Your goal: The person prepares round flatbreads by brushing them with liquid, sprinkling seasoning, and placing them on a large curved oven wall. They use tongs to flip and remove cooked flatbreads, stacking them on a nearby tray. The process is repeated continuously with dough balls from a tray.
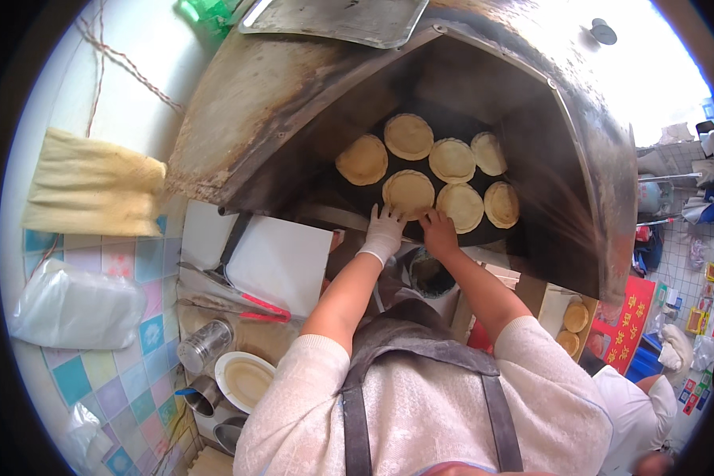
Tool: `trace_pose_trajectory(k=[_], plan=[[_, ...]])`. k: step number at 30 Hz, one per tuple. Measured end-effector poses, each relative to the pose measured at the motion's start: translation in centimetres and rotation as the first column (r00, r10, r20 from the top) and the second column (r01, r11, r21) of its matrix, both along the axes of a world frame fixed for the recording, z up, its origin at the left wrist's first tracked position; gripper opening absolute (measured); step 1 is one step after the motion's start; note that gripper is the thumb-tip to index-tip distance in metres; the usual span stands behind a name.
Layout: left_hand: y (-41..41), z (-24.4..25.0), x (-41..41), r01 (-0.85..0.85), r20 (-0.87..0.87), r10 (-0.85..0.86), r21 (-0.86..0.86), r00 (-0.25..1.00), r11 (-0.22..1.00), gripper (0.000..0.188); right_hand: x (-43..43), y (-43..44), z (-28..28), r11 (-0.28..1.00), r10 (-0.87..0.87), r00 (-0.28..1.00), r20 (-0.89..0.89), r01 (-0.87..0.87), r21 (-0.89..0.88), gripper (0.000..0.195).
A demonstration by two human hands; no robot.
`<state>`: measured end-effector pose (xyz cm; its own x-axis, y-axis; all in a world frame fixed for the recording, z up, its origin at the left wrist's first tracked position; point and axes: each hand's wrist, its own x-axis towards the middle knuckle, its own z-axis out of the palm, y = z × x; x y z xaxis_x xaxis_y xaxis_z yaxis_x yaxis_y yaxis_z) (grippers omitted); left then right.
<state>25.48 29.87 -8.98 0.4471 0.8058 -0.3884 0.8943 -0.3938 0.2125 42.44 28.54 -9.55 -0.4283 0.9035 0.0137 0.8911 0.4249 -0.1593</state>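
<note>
My left hand (387, 229), in a white glove, has its fingers spread over the near left edge of a round flatbread (409, 189) with a crimped rim. My bare right hand (439, 234) is at the same bread's near right edge, fingers bent; whether they pinch it is hidden. The bread lies on a dark griddle (363, 189) inside a hooded metal oven (595, 238). Several similar pale breads surround it, among them one at the right (460, 208) beside my right hand and one at the far left (362, 159).
A metal tray (333, 21) rests on the hood. At left are red-handled tongs (262, 306), a white-rimmed bowl (247, 381), a metal shaker (205, 345) and a metal cup (201, 397). Browned breads (575, 316) sit in a box at right, near another person (625, 410) in white.
</note>
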Motion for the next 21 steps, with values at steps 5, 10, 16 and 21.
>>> trace_pose_trajectory(k=[5,10,16,21], plan=[[-3.9,4.3,-2.9,-0.291,0.313,0.236,0.138,0.920,0.947,0.050,-3.3,0.8,2.8,0.999,-0.006,1.000,0.013,0.006,0.038,0.041],[-14.2,10.2,-12.5,-0.614,0.513,0.441,0.232,0.736,0.755,0.048,-16.4,-1.9,12.8,0.965,0.134,0.803,-0.581,-0.239,-0.108,0.042],[-28.4,9.8,-19.4,-0.790,0.422,0.668,0.312,0.613,0.527,0.050,-35.1,-16.1,12.7,0.683,0.239,0.447,-0.862,-0.708,-0.178,0.072],[-33.6,3.9,-21.2,-0.716,0.397,0.598,0.337,0.696,0.611,0.045,-44.7,-20.4,10.9,0.748,0.118,0.550,-0.827,-0.597,-0.290,0.084]])
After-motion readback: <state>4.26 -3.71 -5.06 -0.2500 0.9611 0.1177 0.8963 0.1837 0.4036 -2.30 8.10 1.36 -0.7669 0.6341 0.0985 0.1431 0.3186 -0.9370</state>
